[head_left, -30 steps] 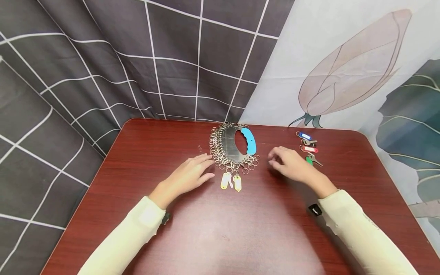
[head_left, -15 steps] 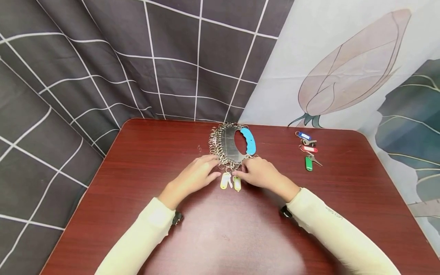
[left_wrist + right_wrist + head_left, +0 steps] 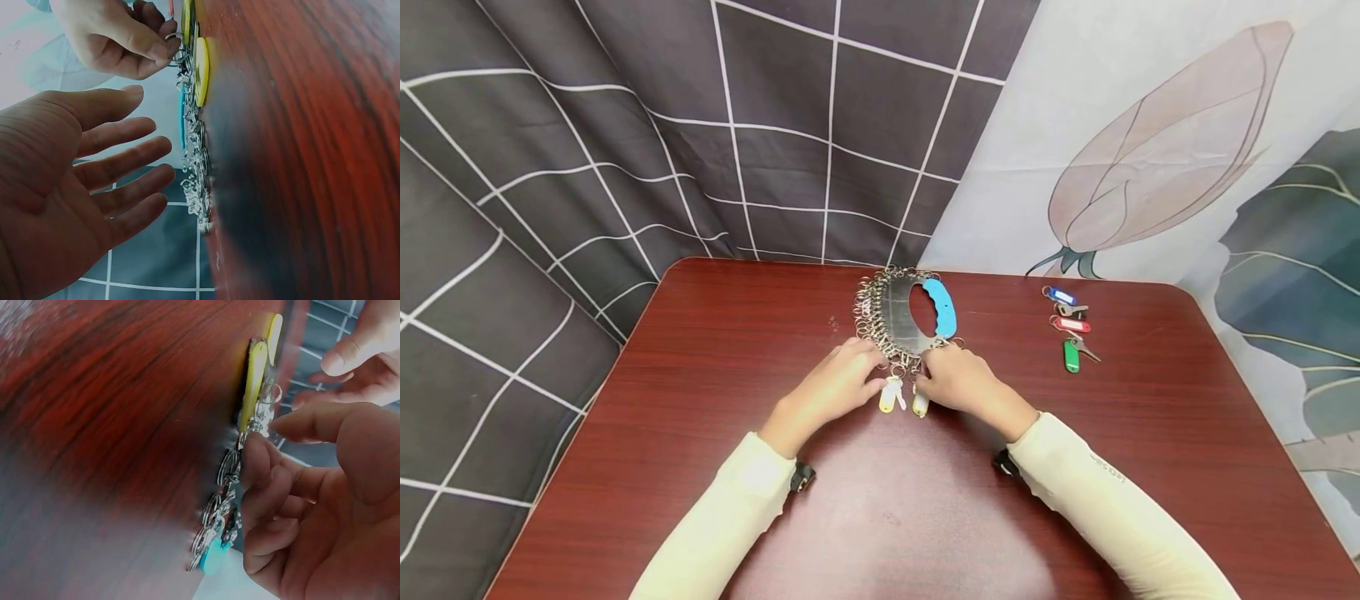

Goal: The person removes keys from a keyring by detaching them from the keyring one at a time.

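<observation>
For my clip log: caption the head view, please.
Left hand and right hand at a blue-handled metal plate fringed with rings, near two yellow tags.

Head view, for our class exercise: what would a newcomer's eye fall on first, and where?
Probably the bright blue handle, on the right of a grey metal plate with metal rings along its edge, towards the back of the table. Next, two yellow tags at the plate's near side, by the left hand and right hand. A blue tag, red tag and green tag lie further right.
</observation>
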Tool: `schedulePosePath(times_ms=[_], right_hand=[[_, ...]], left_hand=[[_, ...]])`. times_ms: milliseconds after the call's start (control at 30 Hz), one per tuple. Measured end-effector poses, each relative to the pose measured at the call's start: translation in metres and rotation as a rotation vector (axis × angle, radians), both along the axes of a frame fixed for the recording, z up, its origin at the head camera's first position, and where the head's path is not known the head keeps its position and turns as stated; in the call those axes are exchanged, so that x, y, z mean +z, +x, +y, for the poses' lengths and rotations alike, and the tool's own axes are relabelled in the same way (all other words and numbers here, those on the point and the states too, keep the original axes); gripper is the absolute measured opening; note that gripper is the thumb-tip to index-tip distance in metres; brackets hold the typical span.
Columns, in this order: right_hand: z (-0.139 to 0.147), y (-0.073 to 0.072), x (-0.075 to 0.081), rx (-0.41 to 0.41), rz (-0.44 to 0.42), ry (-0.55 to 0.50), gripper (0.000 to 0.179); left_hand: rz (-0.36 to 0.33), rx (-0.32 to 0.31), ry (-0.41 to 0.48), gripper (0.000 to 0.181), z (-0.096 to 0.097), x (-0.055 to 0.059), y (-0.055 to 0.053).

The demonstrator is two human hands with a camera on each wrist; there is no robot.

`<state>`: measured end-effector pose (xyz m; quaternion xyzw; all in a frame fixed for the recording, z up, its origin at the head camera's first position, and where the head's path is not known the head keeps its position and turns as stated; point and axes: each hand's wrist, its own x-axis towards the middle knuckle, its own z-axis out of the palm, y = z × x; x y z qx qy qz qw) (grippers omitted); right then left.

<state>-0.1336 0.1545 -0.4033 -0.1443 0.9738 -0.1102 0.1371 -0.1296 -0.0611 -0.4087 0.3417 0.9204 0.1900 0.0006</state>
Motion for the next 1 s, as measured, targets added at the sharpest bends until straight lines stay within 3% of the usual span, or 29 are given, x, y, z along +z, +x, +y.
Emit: schedulePosePath(times_ms=[67, 533, 800, 1000], right_hand=[[0.002, 0.000, -0.001, 0.004, 0.009, -0.015, 0.016], [0.018, 0.000, -0.005, 0.118, 0.130, -0.178, 0.024], [0.022, -0.001, -0.004, 0.085, 0.156, -0.230, 0.013], [0.025, -0.003, -0.003, 0.058, 0.152, -0.260, 0.014]], left_hand=[[-0.006, 0.001, -0.005, 0.015, 0.001, 0.000, 0.000], [-0.066, 0.025, 0.063, 0.012, 0.011, -0.002, -0.006], [-0.077, 0.010, 0.084, 0.011, 0.022, 0.000, -0.009], [-0.119, 0.062, 0.101, 0.012, 0.032, -0.001, -0.012]])
